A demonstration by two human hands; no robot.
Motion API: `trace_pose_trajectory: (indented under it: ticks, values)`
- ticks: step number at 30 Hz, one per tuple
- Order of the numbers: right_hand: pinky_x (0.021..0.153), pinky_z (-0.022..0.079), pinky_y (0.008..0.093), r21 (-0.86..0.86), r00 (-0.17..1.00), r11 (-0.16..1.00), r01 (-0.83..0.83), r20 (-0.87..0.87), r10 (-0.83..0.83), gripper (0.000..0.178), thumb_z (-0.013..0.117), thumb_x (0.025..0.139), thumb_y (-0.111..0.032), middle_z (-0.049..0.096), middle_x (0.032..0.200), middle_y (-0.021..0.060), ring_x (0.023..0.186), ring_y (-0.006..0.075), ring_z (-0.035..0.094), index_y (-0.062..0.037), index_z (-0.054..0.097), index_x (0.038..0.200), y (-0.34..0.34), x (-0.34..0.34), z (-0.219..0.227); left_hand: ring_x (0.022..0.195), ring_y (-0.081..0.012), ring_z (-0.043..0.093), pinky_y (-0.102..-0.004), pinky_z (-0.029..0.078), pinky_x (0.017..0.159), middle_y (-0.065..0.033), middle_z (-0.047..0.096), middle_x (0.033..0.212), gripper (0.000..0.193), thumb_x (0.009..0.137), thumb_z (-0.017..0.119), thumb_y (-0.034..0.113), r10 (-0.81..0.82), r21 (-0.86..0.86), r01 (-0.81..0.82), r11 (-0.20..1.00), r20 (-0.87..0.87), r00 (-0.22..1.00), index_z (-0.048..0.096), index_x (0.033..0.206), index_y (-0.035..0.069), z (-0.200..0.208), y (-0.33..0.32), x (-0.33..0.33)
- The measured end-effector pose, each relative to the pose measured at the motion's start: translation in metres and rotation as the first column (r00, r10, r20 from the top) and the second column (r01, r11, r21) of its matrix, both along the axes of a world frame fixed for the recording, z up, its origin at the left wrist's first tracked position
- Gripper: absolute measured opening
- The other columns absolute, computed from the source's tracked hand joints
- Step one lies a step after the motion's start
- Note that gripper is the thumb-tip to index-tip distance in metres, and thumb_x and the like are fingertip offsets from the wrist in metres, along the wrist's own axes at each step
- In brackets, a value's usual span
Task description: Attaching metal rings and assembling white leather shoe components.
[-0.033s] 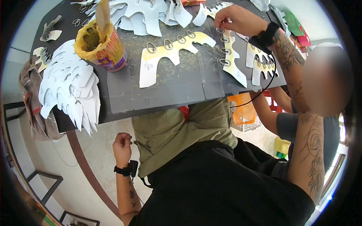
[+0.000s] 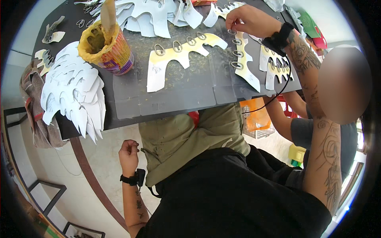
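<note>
No clear movement can be made out since the earlier frame. The grip of the right hand (image 2: 252, 21) is narrowed, pinched on a metal ring (image 2: 231, 32) at the far end of a white, yellow-smeared cutout (image 2: 243, 69) laid on the table (image 2: 182, 104). To its left, a similar cutout (image 2: 168, 57) is set with four rings (image 2: 177, 47), near an open tub (image 2: 122, 56). The left hand (image 2: 129, 152) is held beside the green trousers (image 2: 164, 139), fingers curled; whether anything is gripped cannot be told.
</note>
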State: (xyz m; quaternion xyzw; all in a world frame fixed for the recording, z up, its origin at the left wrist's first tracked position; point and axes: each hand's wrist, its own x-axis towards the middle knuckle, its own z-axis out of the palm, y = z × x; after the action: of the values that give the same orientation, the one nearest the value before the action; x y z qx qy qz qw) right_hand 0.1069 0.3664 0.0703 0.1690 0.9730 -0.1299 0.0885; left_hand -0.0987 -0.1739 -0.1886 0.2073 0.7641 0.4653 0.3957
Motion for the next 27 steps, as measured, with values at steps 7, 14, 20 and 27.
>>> trace_pose_trajectory:
  ticks: [7,14,20,27]
  values:
    - [0.078,0.056,0.0425,0.125,0.99,0.983,-0.134,0.069,0.126,0.011,0.065,0.088,-0.003,0.074,0.088,0.0137,0.084,0.0317,0.071,-0.0029,0.075,0.095,0.006,-0.002,-0.003,0.079,-0.0113,0.065,-0.0286,0.056,0.073,-0.0044,0.07,0.09,0.008,0.105,0.061,0.007,0.008,-0.036,-0.008,0.999,0.0,1.0,0.064,0.103,0.0,-0.002,-0.009,0.0]
    - [0.079,0.057,0.0415,0.133,0.99,0.984,-0.117,0.097,0.105,0.011,0.068,0.089,-0.007,0.074,0.092,0.0132,0.087,0.0297,0.072,-0.0041,0.075,0.096,0.011,0.007,-0.003,0.077,-0.0107,0.065,-0.0273,0.055,0.071,-0.004,0.07,0.09,0.008,0.104,0.06,0.007,0.0,-0.004,0.0,1.0,-0.007,1.0,0.064,0.103,0.0,-0.002,-0.003,0.003]
    - [0.069,0.056,0.0404,0.187,0.978,0.981,-0.045,0.206,0.006,0.012,0.069,0.094,-0.015,0.074,0.087,0.0088,0.075,0.0275,0.07,-0.0037,0.074,0.092,-0.004,-0.003,0.023,0.08,-0.0155,0.066,-0.0306,0.056,0.074,-0.009,0.07,0.094,0.01,0.106,0.058,0.005,-0.08,-0.072,0.077,0.994,-0.033,0.996,0.062,0.102,-0.003,0.002,0.001,-0.002]
    - [0.081,0.058,0.0408,0.062,0.996,0.997,0.044,0.075,-0.049,0.024,0.064,0.092,-0.018,0.077,0.102,0.0163,0.09,0.0308,0.074,-0.0048,0.079,0.106,-0.004,0.008,0.034,0.067,-0.0178,0.066,-0.0311,0.052,0.064,-0.0098,0.072,0.084,0.007,0.095,0.069,0.007,-0.238,-0.06,0.23,0.971,-0.257,0.937,0.068,0.1,0.001,0.087,0.047,0.017]
